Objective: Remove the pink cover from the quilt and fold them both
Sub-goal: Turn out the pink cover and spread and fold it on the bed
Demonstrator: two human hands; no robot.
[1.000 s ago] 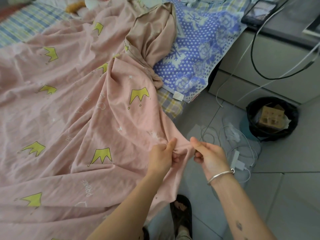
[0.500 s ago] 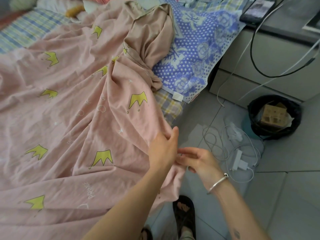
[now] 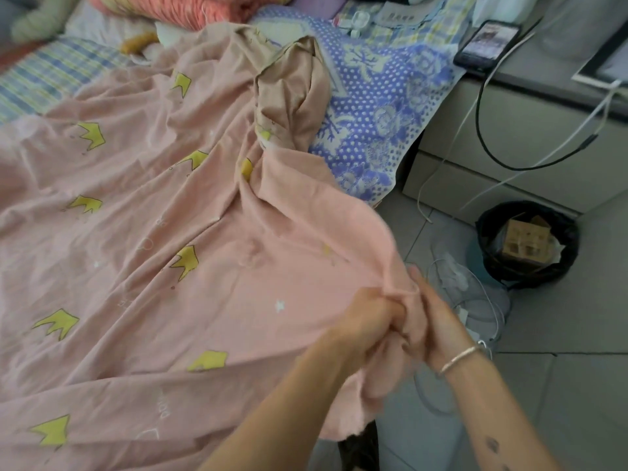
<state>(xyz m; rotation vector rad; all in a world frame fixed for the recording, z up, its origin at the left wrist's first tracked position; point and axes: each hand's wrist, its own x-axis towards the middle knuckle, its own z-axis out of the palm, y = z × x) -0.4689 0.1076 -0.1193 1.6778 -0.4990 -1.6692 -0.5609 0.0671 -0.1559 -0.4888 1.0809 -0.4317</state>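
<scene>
Floor: pale grey ceramic tiles [image 3: 584, 321], dark grout lines. Low grey drawer cabinet [image 3: 537, 120] stands on the right; a black smartphone [image 3: 487, 42] lies on top, and a black cable [image 3: 523, 168] loops down the front. Round bin with black liner [image 3: 530, 278] holds brown cardboard boxes [image 3: 525, 243]. Tangled white charger cords [image 3: 499, 321] lie beside it. Soft daylight.

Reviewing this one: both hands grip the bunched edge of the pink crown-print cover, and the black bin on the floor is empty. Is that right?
Not quite. The head view shows the black bin is not empty: it holds cardboard boxes. The rest stands: the left hand and right hand both grip the bunched edge of the pink cover.
</scene>
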